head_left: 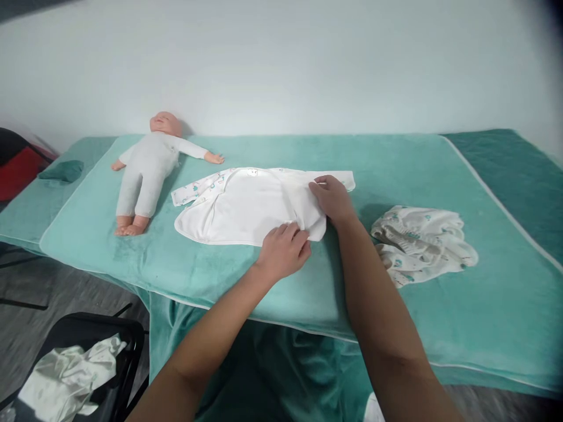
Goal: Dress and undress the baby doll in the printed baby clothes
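A white baby top [250, 205] lies spread on the bed, its front opened out so the plain inside shows, with small printed figures on the sleeves. My left hand [285, 249] is closed over its lower edge, right of the middle, fingers pinching the cloth. Higher up, by the right sleeve, my right hand [331, 196] grips a fold of the same top between thumb and fingers. To the left lies a baby doll [147, 161] on its back in a white body, its arms spread. Part of the right sleeve is hidden behind my right hand.
A crumpled printed baby garment [424, 243] lies right of my right forearm. The green bed cover [246, 281] reaches back to a white wall [281, 70]. At lower left, a black chair [127, 334] holds another crumpled cloth [70, 378]. A red and black item [20, 167] stands at far left.
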Motion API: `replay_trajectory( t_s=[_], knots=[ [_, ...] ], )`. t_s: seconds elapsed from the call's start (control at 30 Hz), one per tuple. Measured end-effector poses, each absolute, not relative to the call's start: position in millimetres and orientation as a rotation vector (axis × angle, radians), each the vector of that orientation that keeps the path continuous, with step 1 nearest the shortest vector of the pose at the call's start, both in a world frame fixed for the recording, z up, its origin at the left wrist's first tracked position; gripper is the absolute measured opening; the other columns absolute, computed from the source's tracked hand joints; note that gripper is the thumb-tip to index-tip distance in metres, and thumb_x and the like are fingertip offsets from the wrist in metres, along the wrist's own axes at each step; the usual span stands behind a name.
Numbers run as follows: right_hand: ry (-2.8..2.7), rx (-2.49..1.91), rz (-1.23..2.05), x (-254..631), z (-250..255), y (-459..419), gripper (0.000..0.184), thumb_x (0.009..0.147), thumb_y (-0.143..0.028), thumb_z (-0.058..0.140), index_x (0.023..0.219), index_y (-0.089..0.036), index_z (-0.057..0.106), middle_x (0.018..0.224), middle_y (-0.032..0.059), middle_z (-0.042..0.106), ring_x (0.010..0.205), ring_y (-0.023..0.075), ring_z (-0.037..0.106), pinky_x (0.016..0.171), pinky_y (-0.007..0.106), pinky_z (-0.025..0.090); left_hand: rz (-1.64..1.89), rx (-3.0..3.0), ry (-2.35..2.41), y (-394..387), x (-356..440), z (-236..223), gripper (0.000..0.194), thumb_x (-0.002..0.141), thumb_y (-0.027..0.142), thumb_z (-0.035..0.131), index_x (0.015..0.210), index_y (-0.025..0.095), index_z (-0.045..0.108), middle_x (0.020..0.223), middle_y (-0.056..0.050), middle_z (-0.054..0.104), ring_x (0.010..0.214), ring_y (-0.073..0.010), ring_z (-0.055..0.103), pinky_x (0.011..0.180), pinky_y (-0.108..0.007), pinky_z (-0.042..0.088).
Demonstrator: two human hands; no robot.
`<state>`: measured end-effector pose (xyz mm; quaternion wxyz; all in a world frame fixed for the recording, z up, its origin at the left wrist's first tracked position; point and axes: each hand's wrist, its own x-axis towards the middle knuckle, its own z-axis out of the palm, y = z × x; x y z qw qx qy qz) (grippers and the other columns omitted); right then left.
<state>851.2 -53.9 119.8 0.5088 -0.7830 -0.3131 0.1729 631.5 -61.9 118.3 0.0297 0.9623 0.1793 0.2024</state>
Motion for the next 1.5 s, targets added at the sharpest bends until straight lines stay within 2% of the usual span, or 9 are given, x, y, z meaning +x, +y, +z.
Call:
replay_trajectory(
  t_s=[0.27, 0.4, 0.5, 0.67, 0.83, 0.97, 1.23, 1.4, 1.5],
  knots=[
    [-0.954, -1.956, 0.019, 849.8, 112.4, -56.8, 0.029, 0.082, -0.028, 0.062, 0.109, -0.021, 0.067, 0.103, 0.0075, 0.071, 0.075, 0.0202, 0.063, 0.082, 0.04, 0.054, 0.692, 2.989, 0.47, -62.9, 629.1, 120.3, 0.03, 0.104, 0.04, 0.048, 0.093, 0.018, 0.065, 0.104, -0.01, 0.065, 0.093, -0.0234, 0.06, 0.076, -0.038, 0.046],
    [-1.226, -1.818, -0.076, 844.7, 114.0, -60.9, 0.03, 0.092, -0.029, 0.053, 0.116, -0.021, 0.068, 0.119, 0.0121, 0.071, 0.104, 0.0254, 0.069, 0.094, 0.043, 0.057, 0.788, 2.994, 0.497, -61.5, 630.2, 118.8, 0.037, 0.107, 0.043, 0.043, 0.094, 0.017, 0.065, 0.113, -0.012, 0.068, 0.1, -0.0235, 0.061, 0.081, -0.038, 0.045],
    [-1.458, -1.811, -0.006, 839.0, 110.9, -61.7, 0.038, 0.099, -0.036, 0.048, 0.128, -0.019, 0.066, 0.132, 0.0135, 0.07, 0.126, 0.0283, 0.063, 0.112, 0.048, 0.05, 0.829, 2.977, 0.44, -62.6, 631.8, 117.2, 0.032, 0.107, 0.038, 0.045, 0.095, 0.017, 0.067, 0.115, -0.01, 0.07, 0.106, -0.0231, 0.061, 0.082, -0.038, 0.045],
    [-1.801, -2.043, 0.078, 831.6, 103.6, -62.9, 0.06, 0.104, -0.045, 0.039, 0.155, -0.014, 0.046, 0.165, 0.0148, 0.042, 0.155, 0.033, 0.036, 0.127, 0.056, 0.032, 0.96, 2.79, 0.63, -46.6, 619.5, 121.0, 0.032, 0.107, 0.035, 0.048, 0.085, 0.018, 0.065, 0.109, -0.009, 0.073, 0.103, -0.0213, 0.064, 0.085, -0.036, 0.048],
    [-1.824, -2.219, 0.072, 826.7, 108.8, -67.5, 0.068, 0.106, -0.051, 0.03, 0.164, -0.014, 0.032, 0.172, 0.0106, 0.03, 0.16, 0.0327, 0.026, 0.129, 0.057, 0.025, 0.889, 2.744, 1.099, 26.1, 567.3, 133.2, 0.019, 0.101, 0.023, 0.053, 0.108, 0.019, 0.069, 0.13, -0.014, 0.068, 0.121, -0.0287, 0.06, 0.101, -0.045, 0.049],
    [-1.808, -2.238, 0.091, 826.2, 110.9, -67.7, 0.069, 0.106, -0.052, 0.03, 0.166, -0.017, 0.029, 0.172, 0.0096, 0.03, 0.16, 0.0312, 0.026, 0.13, 0.057, 0.025, 0.637, 2.739, 1.578, 87.8, 530.8, 144.2, 0.04, 0.095, 0.018, 0.054, 0.134, 0.022, 0.062, 0.148, -0.015, 0.057, 0.137, -0.0358, 0.049, 0.106, -0.052, 0.045],
    [-1.768, -2.201, 0.164, 831.0, 108.3, -67.5, 0.069, 0.105, -0.053, 0.031, 0.164, -0.018, 0.032, 0.171, 0.0087, 0.032, 0.16, 0.0302, 0.026, 0.13, 0.057, 0.024, 0.312, 2.831, 1.521, 131.2, 541.8, 156.3, 0.033, 0.105, 0.031, 0.039, 0.115, 0.02, 0.068, 0.121, -0.015, 0.07, 0.122, -0.0342, 0.057, 0.101, -0.052, 0.044],
    [-1.755, -2.167, 0.165, 832.5, 106.7, -66.8, 0.067, 0.103, -0.052, 0.035, 0.162, -0.02, 0.037, 0.169, 0.0088, 0.036, 0.159, 0.0315, 0.03, 0.129, 0.059, 0.026, 0.204, 2.805, 1.347, 137.0, 541.4, 153.6, 0.032, 0.096, 0.032, 0.059, 0.127, 0.025, 0.063, 0.133, -0.01, 0.065, 0.128, -0.0323, 0.056, 0.101, -0.048, 0.047],
    [-1.747, -2.149, 0.149, 833.2, 104.6, -66.4, 0.066, 0.103, -0.052, 0.037, 0.161, -0.02, 0.039, 0.169, 0.0086, 0.038, 0.158, 0.0322, 0.031, 0.129, 0.059, 0.026, 0.26, 2.839, 1.414, 130.1, 542.5, 148.0, 0.035, 0.097, 0.021, 0.051, 0.129, 0.024, 0.063, 0.131, -0.012, 0.066, 0.126, -0.0335, 0.057, 0.102, -0.049, 0.045]
  ],
)
